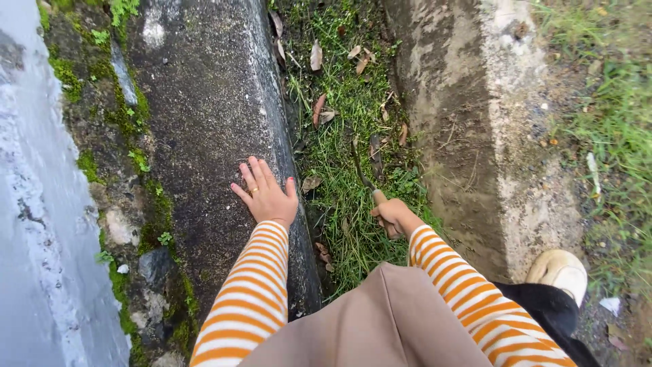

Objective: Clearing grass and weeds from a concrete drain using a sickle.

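Sickle (364, 173) gripped in right hand (389, 215), blade in narrow grass strip (339, 136) between concrete walls; left hand (266, 196) flat, fingers spread, on left wall (204, 102).

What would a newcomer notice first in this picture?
First, the two arms in orange-and-white striped sleeves at the bottom centre. The left hand lies flat on the dark concrete wall, while the right hand grips a knife over the grass strip between the walls.
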